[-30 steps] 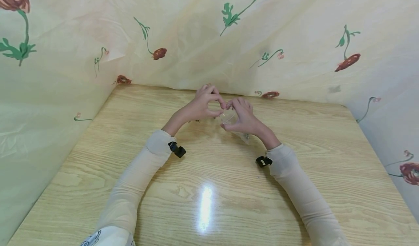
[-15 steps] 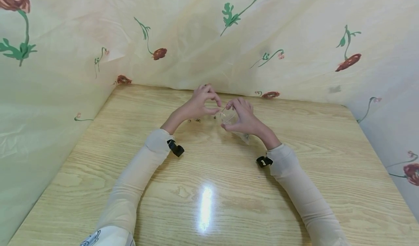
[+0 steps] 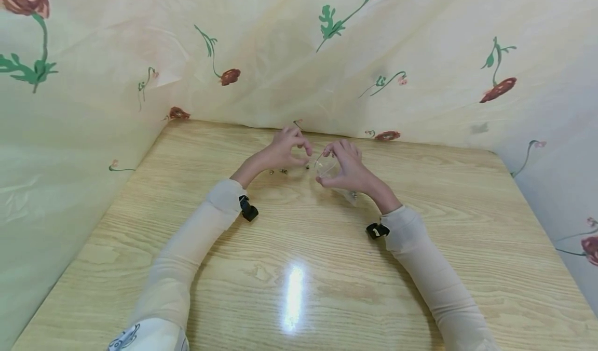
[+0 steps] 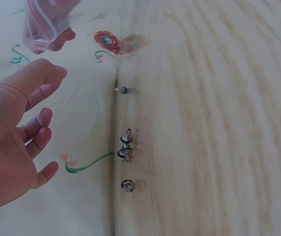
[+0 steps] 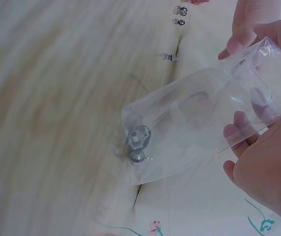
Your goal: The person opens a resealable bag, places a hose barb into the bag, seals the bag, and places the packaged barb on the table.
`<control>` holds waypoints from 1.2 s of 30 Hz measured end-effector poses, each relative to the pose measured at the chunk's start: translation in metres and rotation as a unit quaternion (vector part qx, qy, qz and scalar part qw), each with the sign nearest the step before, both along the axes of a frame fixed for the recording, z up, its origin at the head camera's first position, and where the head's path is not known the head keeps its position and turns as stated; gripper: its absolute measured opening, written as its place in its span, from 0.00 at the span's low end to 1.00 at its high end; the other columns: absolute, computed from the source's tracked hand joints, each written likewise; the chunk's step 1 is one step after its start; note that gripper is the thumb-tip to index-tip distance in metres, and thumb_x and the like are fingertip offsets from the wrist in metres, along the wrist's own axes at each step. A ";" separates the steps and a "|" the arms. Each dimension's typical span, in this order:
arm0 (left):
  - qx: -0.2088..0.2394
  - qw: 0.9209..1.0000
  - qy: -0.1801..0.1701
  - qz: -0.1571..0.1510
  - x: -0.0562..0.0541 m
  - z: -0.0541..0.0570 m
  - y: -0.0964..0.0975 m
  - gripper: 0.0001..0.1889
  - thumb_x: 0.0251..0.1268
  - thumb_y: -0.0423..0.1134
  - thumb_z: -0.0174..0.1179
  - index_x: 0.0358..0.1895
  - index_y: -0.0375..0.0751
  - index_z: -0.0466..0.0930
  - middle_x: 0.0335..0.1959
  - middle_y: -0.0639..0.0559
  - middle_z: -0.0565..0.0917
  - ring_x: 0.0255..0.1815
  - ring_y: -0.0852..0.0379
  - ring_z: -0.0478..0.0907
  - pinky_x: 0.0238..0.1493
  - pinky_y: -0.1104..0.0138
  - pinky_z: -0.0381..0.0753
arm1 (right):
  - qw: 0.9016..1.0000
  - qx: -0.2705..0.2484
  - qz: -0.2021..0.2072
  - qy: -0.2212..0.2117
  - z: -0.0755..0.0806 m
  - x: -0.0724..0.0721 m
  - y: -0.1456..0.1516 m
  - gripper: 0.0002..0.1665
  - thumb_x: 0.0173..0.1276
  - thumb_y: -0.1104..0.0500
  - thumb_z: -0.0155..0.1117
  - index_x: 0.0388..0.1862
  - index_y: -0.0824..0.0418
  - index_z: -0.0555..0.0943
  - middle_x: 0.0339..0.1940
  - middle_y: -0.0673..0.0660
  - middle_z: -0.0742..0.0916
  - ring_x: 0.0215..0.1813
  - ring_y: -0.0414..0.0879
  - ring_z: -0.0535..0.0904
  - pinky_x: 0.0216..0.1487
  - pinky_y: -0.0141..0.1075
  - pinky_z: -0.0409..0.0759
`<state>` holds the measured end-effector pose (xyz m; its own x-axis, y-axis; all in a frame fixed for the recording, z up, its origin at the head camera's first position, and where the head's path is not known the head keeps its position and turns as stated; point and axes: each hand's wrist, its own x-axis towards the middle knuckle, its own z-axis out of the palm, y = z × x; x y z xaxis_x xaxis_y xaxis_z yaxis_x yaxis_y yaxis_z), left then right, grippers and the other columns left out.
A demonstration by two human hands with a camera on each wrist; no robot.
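My left hand [image 3: 280,151] and right hand [image 3: 351,167] are bare to the wrist, where a creased, pale cream left sleeve [image 3: 198,244] and right sleeve [image 3: 436,278] begin. A small, blocky black fitting [image 3: 249,212] projects from my left cuff [image 3: 227,195], and a second black fitting [image 3: 379,231], bearing a pale mark, from my right. Farther up my left arm, white cloth [image 3: 156,335] shows dark blue line markings.

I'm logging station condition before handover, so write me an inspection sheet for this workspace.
Surface: wood-grain table, bright glare near its front.
Job's things: clear zip bag with metal pieces in its lower end; several loose metal fittings on the table.
Clutter: nothing seen.
Hands: left hand holds nothing; right hand holds the bag at its mouth.
Cables: nothing seen.
Surroundings: flower-print sheet behind and at both sides.
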<state>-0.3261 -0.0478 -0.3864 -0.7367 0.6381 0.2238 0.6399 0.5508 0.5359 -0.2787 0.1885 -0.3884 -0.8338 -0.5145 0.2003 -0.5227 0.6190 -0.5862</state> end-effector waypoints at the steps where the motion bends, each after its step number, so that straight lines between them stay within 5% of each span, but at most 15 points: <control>1: -0.006 1.000 -0.004 0.002 -0.001 -0.001 0.000 0.06 0.63 0.37 0.70 0.40 0.46 0.84 0.45 0.42 0.75 0.52 0.46 0.65 0.56 0.51 0.59 | 1.000 0.001 0.000 -0.001 0.000 0.000 0.000 0.33 0.54 0.51 0.77 0.53 0.60 0.70 0.49 0.64 0.72 0.53 0.53 0.61 0.60 0.55 0.49; 12: -0.066 0.997 -0.044 -0.005 -0.008 -0.011 0.005 0.08 0.65 0.40 0.68 0.44 0.47 0.83 0.46 0.42 0.74 0.51 0.48 0.60 0.58 0.51 0.55 | 1.000 0.002 0.005 -0.003 0.000 0.000 0.001 0.33 0.56 0.51 0.76 0.54 0.60 0.70 0.52 0.64 0.72 0.56 0.53 0.61 0.62 0.56 0.49; 36: -0.105 0.992 -0.073 -0.009 -0.014 -0.020 0.008 0.07 0.69 0.41 0.65 0.48 0.50 0.82 0.51 0.46 0.72 0.59 0.46 0.59 0.62 0.49 0.51 | 1.000 0.000 0.007 -0.001 0.001 -0.001 0.003 0.32 0.56 0.50 0.76 0.54 0.59 0.70 0.53 0.62 0.73 0.58 0.55 0.61 0.63 0.58 0.48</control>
